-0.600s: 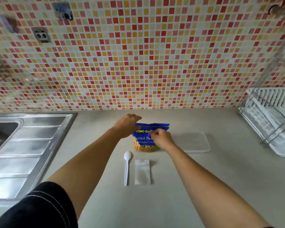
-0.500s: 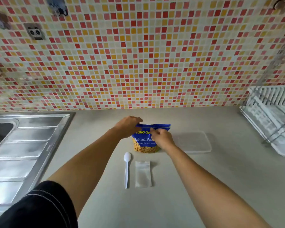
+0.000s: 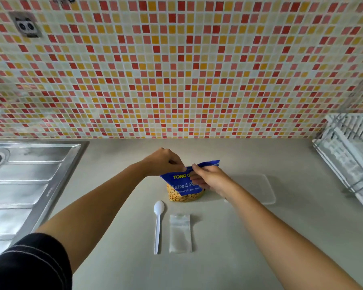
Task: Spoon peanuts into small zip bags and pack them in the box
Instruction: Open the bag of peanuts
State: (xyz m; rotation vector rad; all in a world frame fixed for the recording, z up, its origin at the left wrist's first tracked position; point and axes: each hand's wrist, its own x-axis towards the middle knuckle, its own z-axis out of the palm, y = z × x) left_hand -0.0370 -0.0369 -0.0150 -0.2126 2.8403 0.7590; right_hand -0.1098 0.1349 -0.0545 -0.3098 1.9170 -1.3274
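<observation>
- Peanuts are still inside the blue peanut pouch [image 3: 182,185], which stands upright on the counter [image 3: 239,248] directly under both our hands, with the nuts showing through its clear lower window.
- Half a second ago the pouch's top edge ran flat and level between our hands. Now it is crumpled where the hands meet, and a blue strip of it kicks up and out past our right hand.
- Our left hand [image 3: 162,162] pinches the top left corner with curled fingers. Our right hand [image 3: 210,177] pinches the top edge just beside it, almost touching the left, and covers part of the label.
- We read this as the tear beginning, though we cannot tell how far the mouth is open.
- Just nearer to us than the hands, the white spoon [image 3: 158,225] and the small zip bag [image 3: 180,233] lie side by side. Both are untouched and the bag is flat and empty, so no scooping has begun.
- Just outside our right hand, the clear box [image 3: 260,191] waits beside the pouch.
- Well out past our left arm lies the steel sink [image 3: 29,185], and well past our right stands the dish rack [image 3: 348,155].
</observation>
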